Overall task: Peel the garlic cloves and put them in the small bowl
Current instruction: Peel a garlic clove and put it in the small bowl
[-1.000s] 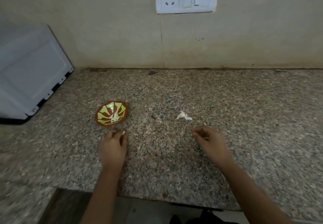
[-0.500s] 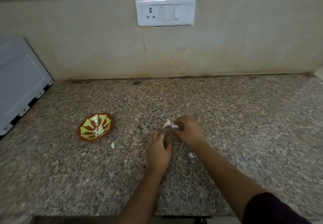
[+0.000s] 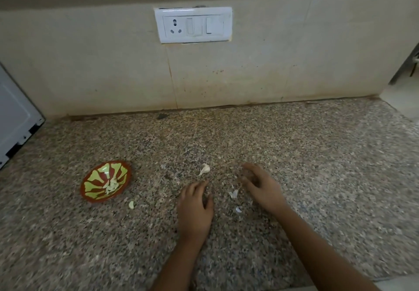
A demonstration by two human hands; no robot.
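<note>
Apart, left hand (image 3: 195, 209) and right hand (image 3: 260, 186) flank garlic peel (image 3: 233, 193).

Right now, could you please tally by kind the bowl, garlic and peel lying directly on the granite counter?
Red-and-green patterned small bowl: 1
Pale garlic pieces outside it: 2
White papery peel scraps: 2
Total: 5

On the speckled granite countertop (image 3: 317, 177), a red-and-green small bowl (image 3: 90, 196) toward the left edge holds peeled garlic cloves (image 3: 111, 186). A loose clove (image 3: 131, 204) lies just beside it. Near the middle, the left hand (image 3: 195, 206) is palm down with relaxed fingers. The right hand (image 3: 260, 186) is loosely curled and blurred. Skin scraps (image 3: 233, 193) lie between the hands, and a garlic piece (image 3: 204, 169) lies just beyond the left fingertips.
</note>
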